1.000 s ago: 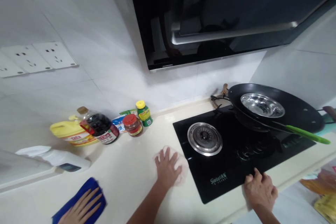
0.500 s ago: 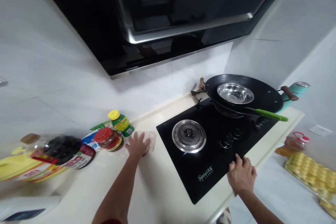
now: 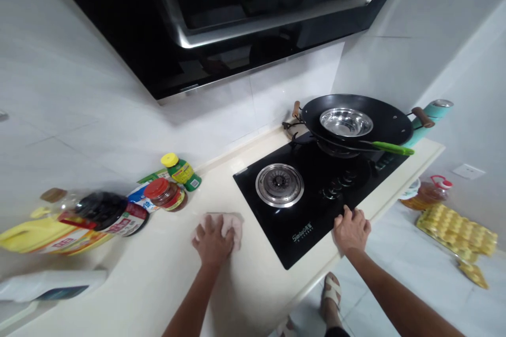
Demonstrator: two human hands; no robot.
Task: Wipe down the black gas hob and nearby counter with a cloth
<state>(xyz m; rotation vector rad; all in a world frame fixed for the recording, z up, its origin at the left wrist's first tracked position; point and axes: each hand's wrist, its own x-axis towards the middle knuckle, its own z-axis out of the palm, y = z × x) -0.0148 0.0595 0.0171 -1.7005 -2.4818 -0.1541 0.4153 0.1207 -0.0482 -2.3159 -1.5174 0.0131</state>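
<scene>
1. Left hand, fingers apart, hides part of one pale cloth on the counter
2. Right hand beside one hob — fingers bent, grip impossible to tell
3. One white bottle — cut off

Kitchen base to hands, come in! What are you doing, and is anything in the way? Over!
Left hand spread on pale cloth. Right hand resting at near edge of stove. Red-lidded jar beyond cloth, not touching it.

Your left hand hides part of the cloth. The edges cut off the black hood and the white bottle.
</scene>
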